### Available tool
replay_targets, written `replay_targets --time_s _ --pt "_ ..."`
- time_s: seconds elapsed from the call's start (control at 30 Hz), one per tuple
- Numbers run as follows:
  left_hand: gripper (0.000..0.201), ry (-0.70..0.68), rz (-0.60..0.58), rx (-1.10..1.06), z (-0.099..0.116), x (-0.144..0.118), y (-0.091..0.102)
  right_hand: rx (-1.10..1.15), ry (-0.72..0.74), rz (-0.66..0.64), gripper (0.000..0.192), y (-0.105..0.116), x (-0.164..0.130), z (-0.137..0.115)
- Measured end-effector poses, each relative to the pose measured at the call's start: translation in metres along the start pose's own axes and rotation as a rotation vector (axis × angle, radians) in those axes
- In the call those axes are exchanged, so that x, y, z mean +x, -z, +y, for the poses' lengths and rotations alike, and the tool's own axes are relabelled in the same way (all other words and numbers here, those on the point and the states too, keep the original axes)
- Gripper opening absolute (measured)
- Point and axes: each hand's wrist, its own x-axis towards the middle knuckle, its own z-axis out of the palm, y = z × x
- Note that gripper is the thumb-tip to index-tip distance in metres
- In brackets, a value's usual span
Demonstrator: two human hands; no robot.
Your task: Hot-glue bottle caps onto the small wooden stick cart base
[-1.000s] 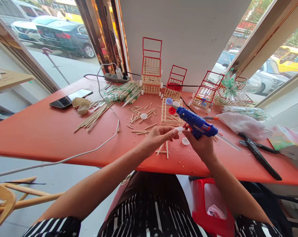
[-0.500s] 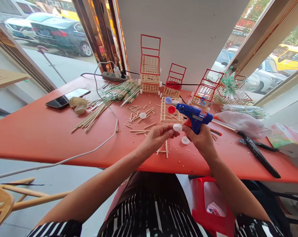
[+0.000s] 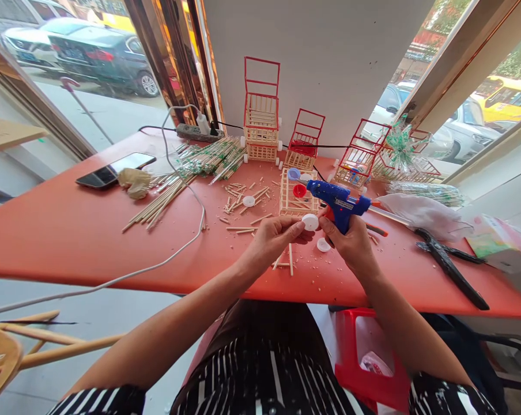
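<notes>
Between the fingertips of my left hand [image 3: 284, 231] is a white bottle cap [image 3: 310, 222], its flat round face turned up toward me. My right hand [image 3: 351, 242] is closed around the handle of a blue hot glue gun [image 3: 339, 202], whose nozzle points left. The right fingertips come very close to the cap; whether they touch it I cannot tell. Behind the gun lies a small stick frame [image 3: 285, 199] with a blue cap [image 3: 293, 174] and a red cap [image 3: 299, 191] on it. Another white cap [image 3: 323, 245] rests on the table below my hands.
Small stick carts with red handles [image 3: 261, 127] stand along the wall. Bundled sticks [image 3: 208, 158], cut pieces and a phone [image 3: 98, 177] lie left on the red table [image 3: 91, 242]. A white cord [image 3: 178, 253] crosses it. Black cutters [image 3: 450, 268] lie right, a red stool [image 3: 351, 380] below.
The white cap in my left hand has tipped so more of its flat face shows. The glue gun stays almost where it was; the whole view has shifted slightly.
</notes>
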Motion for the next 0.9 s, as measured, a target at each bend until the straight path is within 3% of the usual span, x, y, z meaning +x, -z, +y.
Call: replay_targets --time_s 0.23,0.5,0.7,0.9 --pt "0.055 0.049 0.019 -0.021 0.0 -0.001 0.0 -0.008 -0.027 -0.02 0.037 -0.001 0.0 -0.001" --pt "0.049 -0.129 0.063 0.06 -0.011 0.004 0.001 -0.032 -0.066 -0.033 0.039 -0.002 0.0 0.0" --pt "0.045 -0.143 0.06 0.045 -0.017 0.006 -0.002 -0.038 -0.072 -0.03 0.038 -0.002 -0.001 -0.001" --pt "0.04 -0.181 0.174 0.232 -0.019 0.006 -0.002 -0.048 -0.046 -0.058 0.034 -0.003 -0.001 -0.002"
